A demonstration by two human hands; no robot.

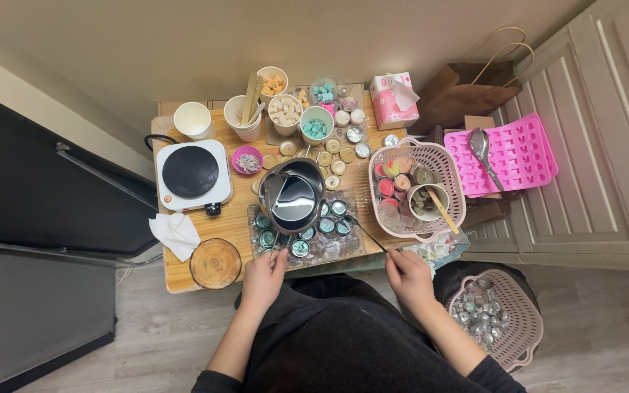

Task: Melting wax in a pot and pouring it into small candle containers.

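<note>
Head view: left hand (263,275) closed on handle of steel pouring pot (294,195), centre frame, held over small tins (307,231) at bench (183,280) front edge. Right hand (407,275) pinched on thin dark stick (364,231), tip near tins.

Risk: pot tilts too far, liquid overshoots tins, floods bench; stick may knock tin.

Containers: pot holds dark liquid; cups upper centre hold teal cubes (315,129) and pale chunks (284,110); pink basket (418,191) right holds coloured tins; floor basket (495,324) lower right holds empty tins.
</note>
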